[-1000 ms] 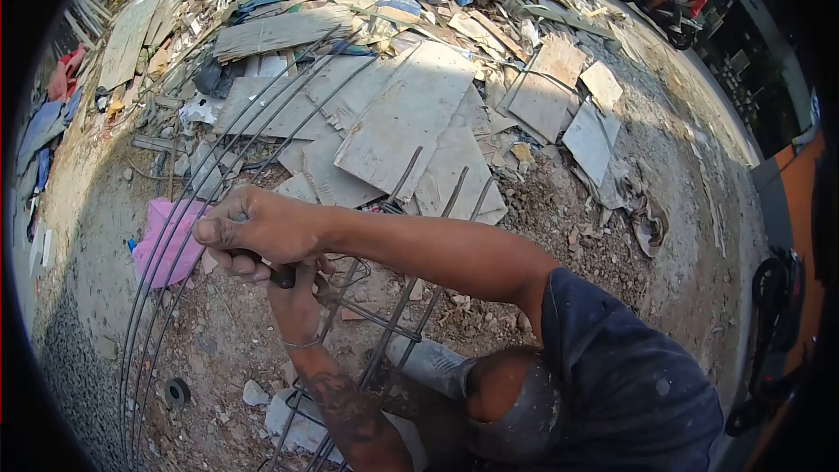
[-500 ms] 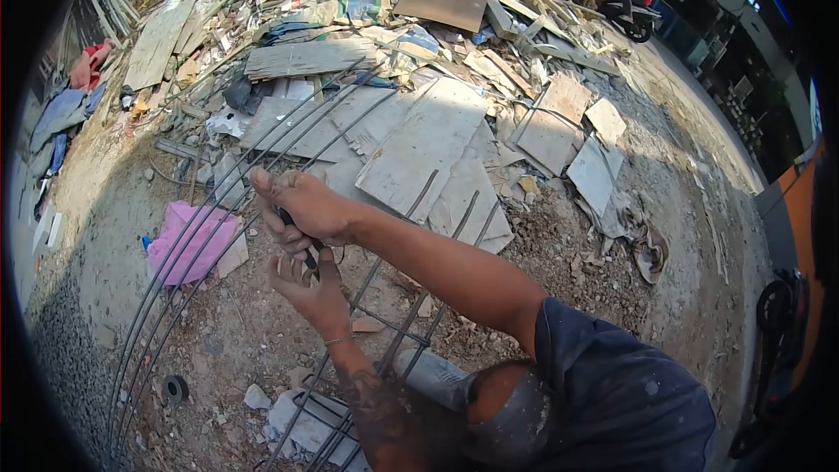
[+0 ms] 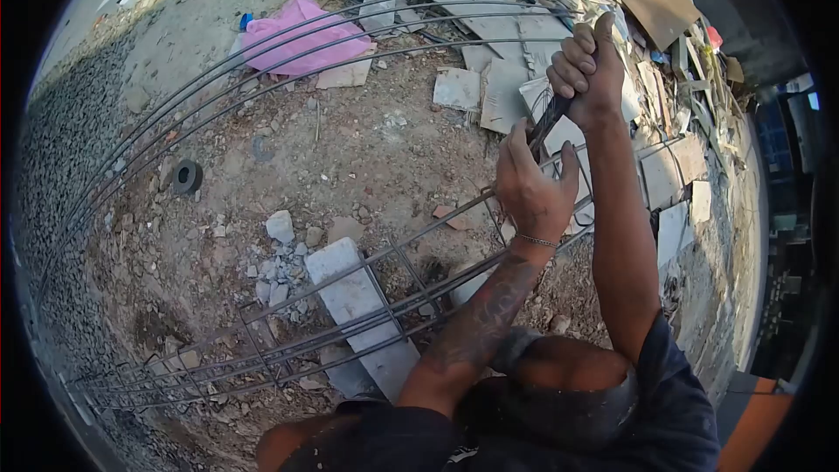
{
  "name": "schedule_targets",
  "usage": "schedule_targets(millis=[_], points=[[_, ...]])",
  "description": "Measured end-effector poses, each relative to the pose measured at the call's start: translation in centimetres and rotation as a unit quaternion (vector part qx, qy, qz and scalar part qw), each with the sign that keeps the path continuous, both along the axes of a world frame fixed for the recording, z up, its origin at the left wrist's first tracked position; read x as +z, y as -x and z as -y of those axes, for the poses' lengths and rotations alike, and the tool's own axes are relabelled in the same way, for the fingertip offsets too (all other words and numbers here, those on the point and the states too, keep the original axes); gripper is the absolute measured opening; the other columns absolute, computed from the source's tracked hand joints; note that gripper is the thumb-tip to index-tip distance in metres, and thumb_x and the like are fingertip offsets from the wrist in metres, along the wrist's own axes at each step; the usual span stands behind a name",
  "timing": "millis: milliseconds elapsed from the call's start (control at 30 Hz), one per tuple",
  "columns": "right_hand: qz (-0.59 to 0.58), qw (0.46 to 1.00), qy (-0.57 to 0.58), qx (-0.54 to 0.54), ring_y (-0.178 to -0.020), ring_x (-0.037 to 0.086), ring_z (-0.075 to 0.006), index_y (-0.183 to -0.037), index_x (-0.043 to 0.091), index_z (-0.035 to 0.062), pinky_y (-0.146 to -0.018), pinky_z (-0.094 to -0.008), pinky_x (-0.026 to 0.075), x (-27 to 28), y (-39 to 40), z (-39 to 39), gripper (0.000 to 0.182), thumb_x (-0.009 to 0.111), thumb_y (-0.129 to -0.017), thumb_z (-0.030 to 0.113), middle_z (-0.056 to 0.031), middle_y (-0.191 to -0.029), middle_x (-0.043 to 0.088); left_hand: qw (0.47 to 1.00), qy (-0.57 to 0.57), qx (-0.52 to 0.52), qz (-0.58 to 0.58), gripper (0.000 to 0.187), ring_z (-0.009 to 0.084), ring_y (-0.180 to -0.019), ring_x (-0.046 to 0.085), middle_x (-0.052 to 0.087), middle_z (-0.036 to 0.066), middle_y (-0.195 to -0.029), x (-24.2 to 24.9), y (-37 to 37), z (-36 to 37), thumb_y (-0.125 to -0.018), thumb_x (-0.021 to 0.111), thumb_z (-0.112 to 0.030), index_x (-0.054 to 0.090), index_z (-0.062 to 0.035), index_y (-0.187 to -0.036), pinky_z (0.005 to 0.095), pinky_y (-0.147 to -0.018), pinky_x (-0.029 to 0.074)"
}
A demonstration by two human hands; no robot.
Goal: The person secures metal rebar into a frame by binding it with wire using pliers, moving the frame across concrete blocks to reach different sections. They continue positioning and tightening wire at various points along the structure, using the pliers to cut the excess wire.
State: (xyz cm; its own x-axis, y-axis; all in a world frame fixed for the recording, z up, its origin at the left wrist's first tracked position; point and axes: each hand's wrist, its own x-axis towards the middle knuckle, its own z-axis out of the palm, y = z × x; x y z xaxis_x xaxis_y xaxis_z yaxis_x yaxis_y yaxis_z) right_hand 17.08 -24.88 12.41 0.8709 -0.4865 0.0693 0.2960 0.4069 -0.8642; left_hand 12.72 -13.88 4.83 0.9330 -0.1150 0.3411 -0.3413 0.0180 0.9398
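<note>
My right hand (image 3: 587, 74) is closed in a fist round the upper end of a dark bundle (image 3: 549, 121), which looks like thin wires, perhaps with a tool. Below it my left hand (image 3: 533, 188), with a bracelet at the wrist, has its fingers round the bundle's lower end, the thumb raised. Several long curved steel bars (image 3: 489, 15) run from the left edge towards my right hand. Under my forearms lies a rebar cage (image 3: 405, 264) of long rods and square ties, partly over a pale block (image 3: 343, 284).
A pink sheet (image 3: 301, 39) lies beneath the curved bars. A dark roll (image 3: 187, 177) rests on the dirt at left. Broken boards (image 3: 505, 94) and rubble lie beyond my hands, with a brown panel (image 3: 654, 3) at upper right. My knee (image 3: 572, 363) is beside the cage.
The view has swung down and left, so the hands appear farther right and more of the cage shows. My right hand now makes a fist above my left on the dark bundle.
</note>
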Motion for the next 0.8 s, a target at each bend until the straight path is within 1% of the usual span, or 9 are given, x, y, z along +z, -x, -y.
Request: schedule_targets(millis=[67, 267, 367, 433, 467, 500, 567, 733, 800], points=[[0.134, 0.973, -0.088, 0.166, -0.033, 0.028, -0.0074, -0.066, 0.041, 0.0122, -0.034, -0.0225, 0.03, -1.4, 0.8, 2.6, 0.048, 0.032, -0.093, 0.05, 0.0048, -0.047, 0.036, 0.997, 0.012, -0.051, -0.049, 0.041, 0.0313, -0.075, 0.059, 0.057, 0.015, -0.085, 0.0, -0.7, -0.1, -0.069, 0.068, -0.011, 0.051, 0.0008, -0.105, 0.0396, -0.066, 0.047], [0.173, 0.957, -0.15, 0.178, -0.04, 0.034, -0.0086, -0.07, 0.046, 0.0092, -0.04, -0.0242, 0.033, -1.7, 2.2, 5.3, 0.046, 0.04, -0.09, 0.051, 0.0043, -0.051, 0.039, 0.983, -0.075, -0.145, -0.079, 0.026, 0.0346, -0.071, 0.06, 0.06, 0.017, -0.079, 1.7, -2.1, 0.9, -0.073, 0.067, -0.016, 0.052, -0.0009, -0.088, 0.0404, -0.06, 0.047], [0.166, 0.966, -0.142, 0.14, -0.055, 0.045, -0.0111, -0.083, 0.049, 0.006, -0.053, -0.0253, 0.042, -2.1, 2.9, 4.9, 0.039, 0.046, -0.09, 0.044, -0.0011, -0.065, 0.048, 0.978, -0.079, -0.173, -0.082, 0.027, 0.0341, -0.069, 0.06, 0.06, 0.018, -0.077, 1.2, -2.9, 1.1, -0.075, 0.067, -0.019, 0.052, 0.001, -0.086, 0.0401, -0.059, 0.047], [0.07, 0.991, -0.084, -0.071, -0.078, 0.051, -0.0165, -0.1, 0.048, 0.0037, -0.072, -0.0298, 0.046, -1.8, 2.3, 2.1, 0.033, 0.048, -0.091, 0.036, -0.0078, -0.084, 0.051, 0.976, -0.081, -0.185, -0.083, 0.028, 0.0335, -0.068, 0.061, 0.06, 0.018, -0.073, 0.7, -3.9, 0.7, -0.076, 0.066, -0.021, 0.052, 0.0024, -0.085, 0.0396, -0.058, 0.047], [0.131, 0.983, -0.107, 0.075, -0.092, 0.05, -0.0212, -0.11, 0.045, 0.0027, -0.082, -0.0351, 0.045, -3.5, 2.5, 4.0, 0.032, 0.047, -0.093, 0.03, -0.0106, -0.094, 0.05, 0.967, -0.054, -0.226, -0.108, 0.03, 0.0318, -0.064, 0.06, 0.059, 0.018, -0.069, 0.5, -4.9, 0.4, -0.078, 0.065, -0.023, 0.052, 0.0038, -0.083, 0.0383, -0.058, 0.047], [0.07, 0.997, -0.044, -0.007, -0.089, 0.051, -0.0201, -0.115, 0.044, 0.0021, -0.08, -0.0366, 0.046, -3.7, 2.2, 3.1, 0.032, 0.046, -0.094, 0.025, -0.0091, -0.091, 0.05, 0.953, -0.027, -0.269, -0.134, 0.033, 0.03, -0.06, 0.06, 0.058, 0.017, -0.064, 0.3, -5.8, 0.1, -0.079, 0.065, -0.025, 0.052, 0.0051, -0.082, 0.0369, -0.058, 0.047], [0.008, 0.995, 0.06, -0.074, -0.082, 0.053, -0.0179, -0.124, 0.039, 0.002, -0.079, -0.0371, 0.049, -3.3, 1.0, 0.9, 0.035, 0.044, -0.094, 0.02, -0.0064, -0.086, 0.05, 0.91, 0.006, -0.367, -0.193, 0.033, 0.0142, -0.055, 0.059, 0.057, 0.008, -0.061, -0.3, -7.6, -0.7, -0.085, 0.059, -0.029, 0.052, 0.0031, -0.081, 0.0262, -0.053, 0.046], [-0.054, 0.986, 0.068, -0.139, -0.08, 0.063, -0.024, -0.121, 0.041, -0.0004, -0.078, -0.0412, 0.054, -2.1, -1.3, -1.9, 0.033, 0.042, -0.095, 0.02, -0.0075, -0.079, 0.053, 0.887, 0.052, -0.391, -0.242, 0.028, 0.0099, -0.061, 0.058, 0.06, 0.004, -0.072, -2.9, -10.6, -2.7, -0.085, 0.06, -0.027, 0.051, 0.0003, -0.087, 0.0224, -0.054, 0.044], [-0.059, 0.981, 0.087, -0.16, -0.082, 0.064, -0.0259, -0.119, 0.043, -0.0009, -0.078, -0.0412, 0.054, -2.3, -1.4, -2.1, 0.032, 0.042, -0.095, 0.02, -0.0082, -0.079, 0.054, 0.899, 0.027, -0.374, -0.226, 0.034, 0.0124, -0.064, 0.057, 0.06, 0.008, -0.073, -2.7, -10.5, -3.0, -0.082, 0.064, -0.03, 0.052, 0.0022, -0.086, 0.0254, -0.058, 0.045]])
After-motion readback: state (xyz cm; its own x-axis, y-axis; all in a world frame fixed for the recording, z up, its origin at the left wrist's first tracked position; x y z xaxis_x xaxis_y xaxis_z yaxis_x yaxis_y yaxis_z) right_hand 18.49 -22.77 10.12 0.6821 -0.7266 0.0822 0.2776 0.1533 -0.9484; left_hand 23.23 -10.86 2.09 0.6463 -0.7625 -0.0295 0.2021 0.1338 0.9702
